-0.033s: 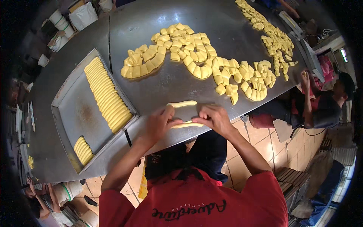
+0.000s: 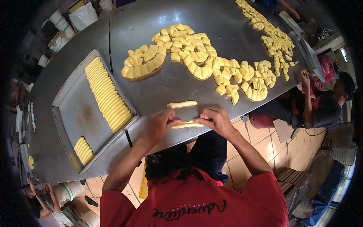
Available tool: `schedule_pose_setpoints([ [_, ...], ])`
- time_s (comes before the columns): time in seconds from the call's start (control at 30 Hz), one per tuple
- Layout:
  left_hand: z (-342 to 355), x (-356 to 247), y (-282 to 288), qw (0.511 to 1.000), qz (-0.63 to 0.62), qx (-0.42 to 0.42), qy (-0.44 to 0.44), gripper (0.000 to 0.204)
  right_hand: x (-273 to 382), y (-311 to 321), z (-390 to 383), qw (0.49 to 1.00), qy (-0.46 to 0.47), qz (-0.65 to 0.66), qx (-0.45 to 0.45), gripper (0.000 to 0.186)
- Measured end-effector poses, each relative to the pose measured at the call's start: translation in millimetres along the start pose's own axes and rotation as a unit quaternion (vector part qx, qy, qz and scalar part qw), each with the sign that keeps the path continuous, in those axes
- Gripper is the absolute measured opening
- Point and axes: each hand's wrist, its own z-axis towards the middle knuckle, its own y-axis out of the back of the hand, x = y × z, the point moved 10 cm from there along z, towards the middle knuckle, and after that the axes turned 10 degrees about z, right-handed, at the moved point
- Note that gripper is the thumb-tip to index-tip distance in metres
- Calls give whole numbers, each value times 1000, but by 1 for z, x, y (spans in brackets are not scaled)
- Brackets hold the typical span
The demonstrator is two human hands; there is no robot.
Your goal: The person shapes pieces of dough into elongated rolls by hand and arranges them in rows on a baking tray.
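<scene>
One yellow dough strip (image 2: 189, 125) lies on the grey tabletop (image 2: 159, 90) between the left hand (image 2: 162, 122) and the right hand (image 2: 215, 119), its ends meeting their inward-pointing fingertips. Both hands have their fingers curled; whether they pinch the strip or only press on it, I cannot tell. A second dough strip (image 2: 182, 104) lies just beyond the first, its left end next to the left hand. Left of the left hand sits one shallow metal tray (image 2: 72, 102), whose near wall stands between that hand and two rows of strips: a long row (image 2: 107, 94) of more than twenty, packed side by side, and a short row (image 2: 83, 150) of roughly half a dozen. Beyond both hands spreads one winding band of cut dough pieces (image 2: 198, 72), several dozen, too crowded to count. Farther beyond the right hand is one heap of smaller pieces (image 2: 278, 44), also uncountable. Well right of the right hand, one other person (image 2: 321, 109) sits near the table edge; a second person's arm (image 2: 55, 198) shows far off, to the left of and behind the left hand.
</scene>
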Motion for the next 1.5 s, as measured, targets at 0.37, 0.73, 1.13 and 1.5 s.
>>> schedule_pose_setpoints([
  [0.37, 6, -19, -5, 998, 51, 30, -15, 44, 25, 7, 7, 990, 17, -126, -56, 36],
  [0.73, -10, 4, -17, 989, -143, 15, 18, 40, 7, 0, -10, 994, -45, 101, -1, 16],
  [1.13, 1, -6, -11, 999, 0, -20, -32, 44, 6, 1, 0, 997, -20, -68, -32, 39],
  [1.5, 20, -24, -5, 994, 88, -29, -59, 45, 16, -8, 20, 993, -1, -118, -10, 35],
])
